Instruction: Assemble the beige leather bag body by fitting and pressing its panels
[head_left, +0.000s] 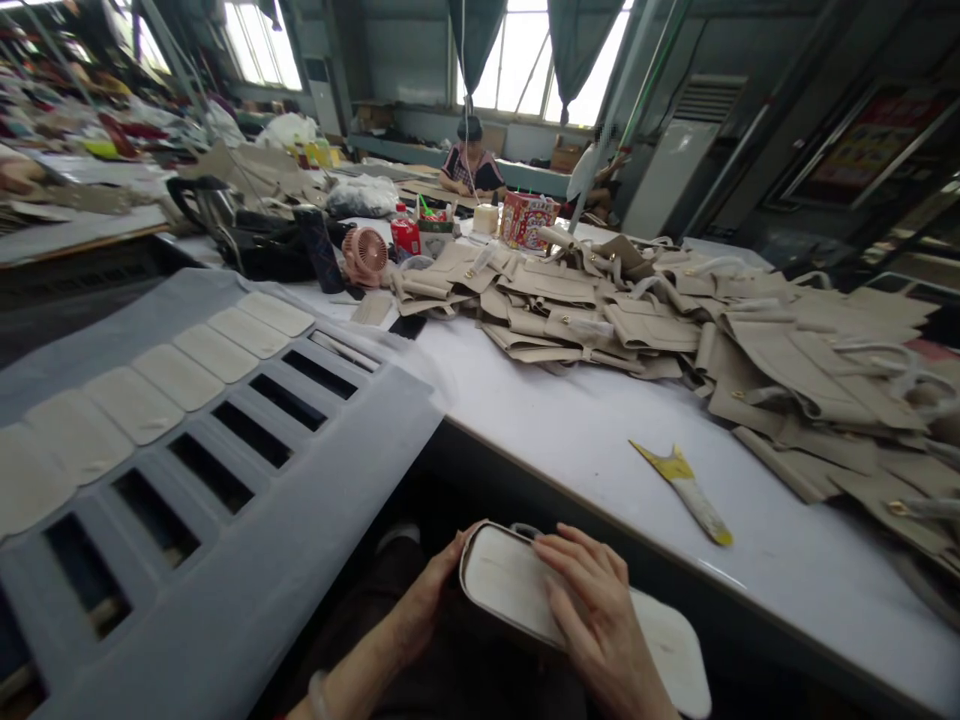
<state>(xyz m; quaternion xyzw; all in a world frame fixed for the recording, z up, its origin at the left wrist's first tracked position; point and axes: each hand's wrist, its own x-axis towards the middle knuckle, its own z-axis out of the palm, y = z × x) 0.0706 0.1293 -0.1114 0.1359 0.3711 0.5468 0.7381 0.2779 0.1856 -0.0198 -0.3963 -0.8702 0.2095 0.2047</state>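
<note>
Low in the view, over my lap, I hold a flat cream-white piece [504, 582] with a dark edge and rounded corners. My left hand [427, 600] grips its left end from below, fingers curled round the rim. My right hand [596, 615] lies on top of it, fingers stretched flat and pressing on the surface. The piece's right end [675, 650] sticks out past my right hand. It sits just in front of the white table's edge [570, 500].
A yellow-tipped scraper tool [686, 490] lies on the white table. A big pile of beige bag parts [675, 330] fills the right. A grey slotted board [225, 470] with beige flaps stands left. A pink fan [365, 255] and a seated person [469, 165] are farther back.
</note>
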